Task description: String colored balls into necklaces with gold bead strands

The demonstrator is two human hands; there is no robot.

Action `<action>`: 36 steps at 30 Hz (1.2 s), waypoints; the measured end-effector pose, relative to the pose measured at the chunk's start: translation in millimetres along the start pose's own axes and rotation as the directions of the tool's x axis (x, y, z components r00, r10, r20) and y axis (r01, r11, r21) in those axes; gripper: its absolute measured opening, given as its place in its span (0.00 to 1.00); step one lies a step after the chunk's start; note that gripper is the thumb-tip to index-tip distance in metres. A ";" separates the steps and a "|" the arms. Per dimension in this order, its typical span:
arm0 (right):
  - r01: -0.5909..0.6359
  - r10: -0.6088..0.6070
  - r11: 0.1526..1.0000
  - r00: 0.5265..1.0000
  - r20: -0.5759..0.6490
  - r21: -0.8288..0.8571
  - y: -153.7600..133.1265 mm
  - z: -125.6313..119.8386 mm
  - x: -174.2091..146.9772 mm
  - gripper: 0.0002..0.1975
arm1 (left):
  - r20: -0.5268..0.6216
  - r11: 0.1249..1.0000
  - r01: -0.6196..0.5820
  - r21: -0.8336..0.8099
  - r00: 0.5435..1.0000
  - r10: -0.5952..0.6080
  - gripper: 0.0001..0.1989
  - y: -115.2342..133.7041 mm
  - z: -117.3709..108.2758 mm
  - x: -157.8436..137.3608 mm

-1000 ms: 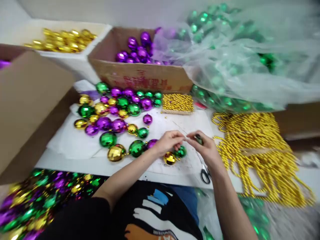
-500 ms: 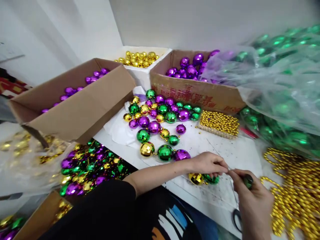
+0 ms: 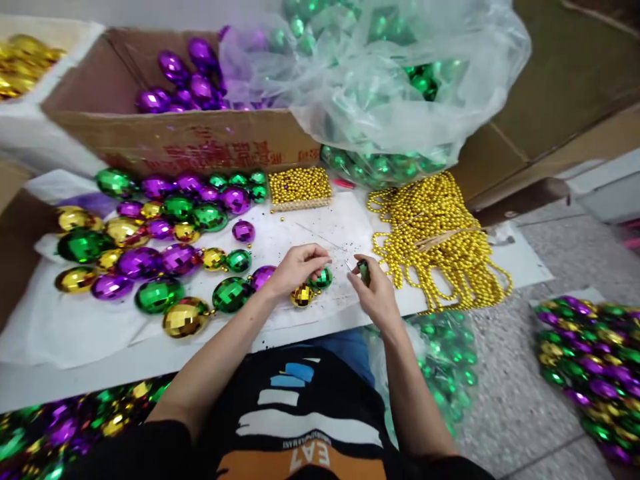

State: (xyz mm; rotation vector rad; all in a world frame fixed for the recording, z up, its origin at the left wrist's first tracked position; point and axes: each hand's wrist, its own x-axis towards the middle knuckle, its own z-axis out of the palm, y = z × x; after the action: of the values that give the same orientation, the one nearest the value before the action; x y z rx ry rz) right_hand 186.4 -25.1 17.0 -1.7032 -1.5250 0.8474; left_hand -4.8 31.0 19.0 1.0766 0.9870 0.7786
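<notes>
My left hand (image 3: 300,270) is closed in a pinch at the end of a strand of faceted balls, apparently on its thin cord, which is hard to make out. Just under its fingers lie a green ball (image 3: 321,277) and a gold ball (image 3: 303,295). To the right, my right hand (image 3: 375,293) is closed around a small tool with a dark handle (image 3: 363,272). A thin, pale metal-like tip points from it toward the left hand. The strand continues left with a purple ball (image 3: 262,276), a green ball (image 3: 233,294) and a large gold ball (image 3: 186,317).
Several purple, green and gold balls cover the white tabletop's left side. A box of small gold beads (image 3: 300,187) stands behind the hands, with gold bead chains (image 3: 435,247) at right. Behind are a carton (image 3: 200,137) of purple balls and a plastic bag (image 3: 385,100) of green ones.
My view has swung to the right, bringing the floor and the ball bundle there into sight. My hands, touching or nearly so before, are now a little apart.
</notes>
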 end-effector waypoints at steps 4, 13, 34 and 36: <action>-0.056 0.047 0.989 0.997 0.063 0.140 13.6 -9.2 -11.1 0.12 | 0.002 1.000 0.010 0.008 1.000 -0.010 0.13 1.8 1.5 -1.3; -0.125 0.050 0.862 0.985 0.164 0.492 2.9 27.9 -16.6 0.16 | 0.047 0.995 -0.039 0.095 0.998 0.035 0.13 2.9 3.3 -5.2; -0.280 0.173 0.667 0.960 0.222 0.690 4.9 41.9 -17.6 0.29 | 0.063 0.996 -0.051 0.076 0.997 0.046 0.12 -8.8 -5.0 -7.5; -0.285 0.170 0.667 0.958 0.231 0.688 6.3 42.3 -16.7 0.29 | 0.065 0.996 -0.042 0.075 0.997 0.037 0.13 -7.5 -5.4 -8.9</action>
State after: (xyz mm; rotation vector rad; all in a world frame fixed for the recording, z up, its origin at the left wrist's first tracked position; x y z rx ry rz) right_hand 153.0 -39.3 -11.1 -1.2480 -0.8549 1.5010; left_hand -12.8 22.6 13.4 1.1832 0.9496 0.7393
